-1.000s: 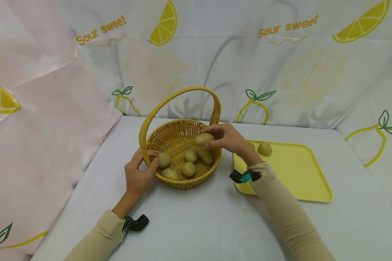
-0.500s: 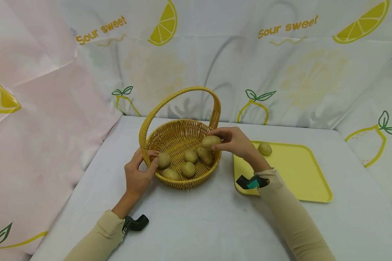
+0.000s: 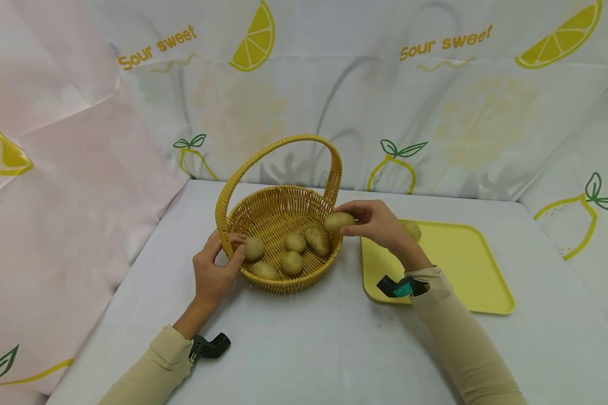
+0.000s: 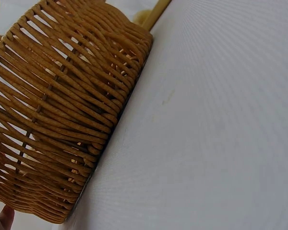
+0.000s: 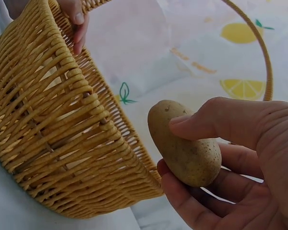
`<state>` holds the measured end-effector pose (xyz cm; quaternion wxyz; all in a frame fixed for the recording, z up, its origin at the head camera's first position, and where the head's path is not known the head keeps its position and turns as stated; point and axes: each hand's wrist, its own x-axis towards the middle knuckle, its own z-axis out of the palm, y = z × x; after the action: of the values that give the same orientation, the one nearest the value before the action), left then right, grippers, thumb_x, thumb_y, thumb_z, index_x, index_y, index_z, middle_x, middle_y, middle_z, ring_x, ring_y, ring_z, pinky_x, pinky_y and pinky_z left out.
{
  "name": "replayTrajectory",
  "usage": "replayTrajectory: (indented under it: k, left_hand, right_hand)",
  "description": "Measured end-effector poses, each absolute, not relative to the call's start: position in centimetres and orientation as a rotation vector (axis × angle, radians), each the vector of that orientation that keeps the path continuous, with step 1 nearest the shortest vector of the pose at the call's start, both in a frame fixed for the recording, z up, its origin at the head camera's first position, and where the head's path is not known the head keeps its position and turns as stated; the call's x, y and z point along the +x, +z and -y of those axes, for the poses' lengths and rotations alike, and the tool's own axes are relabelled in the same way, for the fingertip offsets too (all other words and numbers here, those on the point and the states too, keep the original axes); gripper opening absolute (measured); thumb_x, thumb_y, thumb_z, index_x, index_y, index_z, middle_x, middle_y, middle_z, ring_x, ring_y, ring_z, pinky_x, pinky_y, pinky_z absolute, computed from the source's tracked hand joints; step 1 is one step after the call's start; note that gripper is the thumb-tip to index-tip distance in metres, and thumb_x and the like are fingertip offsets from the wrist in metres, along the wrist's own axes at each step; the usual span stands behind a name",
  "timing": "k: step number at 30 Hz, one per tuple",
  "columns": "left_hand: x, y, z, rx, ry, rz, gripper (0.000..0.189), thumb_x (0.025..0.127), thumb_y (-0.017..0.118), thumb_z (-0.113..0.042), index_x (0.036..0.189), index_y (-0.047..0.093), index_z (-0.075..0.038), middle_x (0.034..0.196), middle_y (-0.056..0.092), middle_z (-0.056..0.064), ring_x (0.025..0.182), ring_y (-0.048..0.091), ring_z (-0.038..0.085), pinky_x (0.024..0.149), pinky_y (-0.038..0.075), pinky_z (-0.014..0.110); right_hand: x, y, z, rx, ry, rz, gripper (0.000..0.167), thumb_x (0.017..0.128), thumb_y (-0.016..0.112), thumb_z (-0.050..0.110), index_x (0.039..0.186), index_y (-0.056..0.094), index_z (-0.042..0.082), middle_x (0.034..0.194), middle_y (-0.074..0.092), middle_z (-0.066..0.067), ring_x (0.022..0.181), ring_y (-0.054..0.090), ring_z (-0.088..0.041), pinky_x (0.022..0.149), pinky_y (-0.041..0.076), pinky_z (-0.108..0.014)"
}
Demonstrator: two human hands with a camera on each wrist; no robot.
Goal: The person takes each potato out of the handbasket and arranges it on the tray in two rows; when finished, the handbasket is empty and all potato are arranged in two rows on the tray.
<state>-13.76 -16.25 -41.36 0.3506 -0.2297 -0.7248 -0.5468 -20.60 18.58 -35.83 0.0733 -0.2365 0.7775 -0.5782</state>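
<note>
A yellow wicker basket (image 3: 284,287) with a tall arched handle stands on the table. Several potatoes lie inside it, among them a longish potato (image 3: 317,241) near the right wall. My left hand (image 3: 215,274) grips the basket's left rim at the handle's foot, fingers over the inside, beside a round potato (image 3: 255,248). Just above the right rim, my right hand (image 3: 381,226) pinches another potato (image 5: 182,146) between thumb and fingers. The left wrist view shows mostly the basket's outer wall (image 4: 62,91), with only a bit of the hand at the lower corner.
To the right lies a yellow tray (image 3: 466,267), with one potato (image 3: 412,229) near its back left corner, partly hidden by my right hand. A white tablecloth (image 3: 304,349) covers the table. Printed cloth (image 3: 365,101) hangs behind and on the sides.
My right hand has moved right with its potato, from over the basket's inside to its right rim. My left hand and the basket have stayed where they were.
</note>
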Motion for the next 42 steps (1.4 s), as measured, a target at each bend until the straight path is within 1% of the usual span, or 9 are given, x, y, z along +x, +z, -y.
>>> replayTrajectory:
  k: [4,5,14,22,25,29,32,38,42]
  left_hand:
    - [-13.7,-41.2,16.2,-0.597,-1.411,1.874,0.011,0.084,0.068,0.014,0.096,0.069,0.012,0.098,0.069,0.031,0.106,0.065,0.025,0.1,0.047,0.027]
    - [-13.7,-41.2,16.2,-0.598,-1.413,1.87,0.011,0.084,0.068,0.014,0.096,0.069,0.013,0.098,0.069,0.031,0.107,0.065,0.023,0.1,0.047,0.027]
    - [-13.7,-41.2,16.1,-0.588,-1.419,1.871,0.011,0.085,0.068,0.013,0.096,0.07,0.012,0.099,0.07,0.03,0.108,0.065,0.023,0.1,0.047,0.028]
    - [-13.7,-41.3,16.1,-0.589,-1.425,1.875,0.008,0.086,0.068,0.012,0.094,0.068,0.012,0.099,0.07,0.031,0.107,0.065,0.026,0.1,0.047,0.028]
    - [-13.7,-41.3,16.1,-0.586,-1.425,1.876,0.008,0.086,0.068,0.012,0.094,0.068,0.013,0.099,0.07,0.031,0.104,0.065,0.033,0.1,0.047,0.028]
    - [-13.7,-41.3,16.1,-0.587,-1.423,1.875,0.009,0.086,0.068,0.012,0.094,0.068,0.013,0.099,0.069,0.031,0.1,0.063,0.047,0.101,0.047,0.028]
    - [-13.7,-41.2,16.1,-0.588,-1.417,1.872,0.009,0.085,0.068,0.012,0.094,0.068,0.013,0.099,0.069,0.032,0.098,0.062,0.051,0.1,0.047,0.028]
    - [-13.8,-41.2,16.1,-0.595,-1.405,1.862,0.011,0.085,0.068,0.012,0.095,0.069,0.014,0.098,0.069,0.03,0.097,0.061,0.052,0.098,0.048,0.026]
    - [-13.7,-41.3,16.1,-0.592,-1.4,1.867,0.011,0.085,0.069,0.013,0.096,0.07,0.014,0.098,0.07,0.029,0.098,0.063,0.046,0.097,0.048,0.026]
  right_hand:
    - [-20.4,-35.9,-18.9,-0.7,-1.753,-2.332,0.041,0.086,0.082,-0.001,0.126,0.071,-0.005,0.121,0.071,-0.016,0.099,0.07,-0.022,0.084,0.056,-0.03]
    - [-20.4,-35.9,-19.0,-0.694,-1.754,-2.337,0.041,0.086,0.082,-0.002,0.126,0.071,-0.005,0.121,0.071,-0.016,0.099,0.07,-0.022,0.084,0.056,-0.029]
    - [-19.9,-35.7,-20.1,-0.65,-1.756,-2.349,0.044,0.087,0.08,-0.003,0.128,0.068,-0.009,0.122,0.069,-0.019,0.098,0.07,-0.021,0.082,0.057,-0.028]
    - [-19.5,-35.9,-21.5,-0.612,-1.78,-2.364,0.041,0.087,0.08,-0.002,0.126,0.07,-0.007,0.121,0.069,-0.019,0.095,0.07,-0.021,0.08,0.057,-0.027]
    - [-19.4,-36.1,-22.0,-0.608,-1.775,-2.38,0.041,0.087,0.08,-0.001,0.126,0.07,-0.007,0.12,0.069,-0.019,0.095,0.07,-0.02,0.08,0.057,-0.026]
    - [-19.4,-36.3,-22.9,-0.59,-1.77,-2.403,0.04,0.087,0.081,-0.001,0.125,0.071,-0.006,0.117,0.07,-0.015,0.094,0.07,-0.019,0.08,0.057,-0.026]
    - [-19.2,-36.3,-23.5,-0.57,-1.772,-2.414,0.041,0.087,0.08,0.0,0.126,0.07,-0.006,0.116,0.071,-0.012,0.094,0.07,-0.019,0.08,0.058,-0.027]
    - [-19.1,-36.2,-24.6,-0.495,-1.764,-2.452,0.042,0.086,0.084,0.005,0.125,0.071,-0.003,0.113,0.074,-0.01,0.094,0.071,-0.018,0.08,0.058,-0.027]
    - [-18.9,-36.2,-25.3,-0.476,-1.745,-2.483,0.042,0.087,0.084,0.006,0.126,0.071,-0.003,0.114,0.074,-0.011,0.096,0.071,-0.017,0.081,0.057,-0.026]
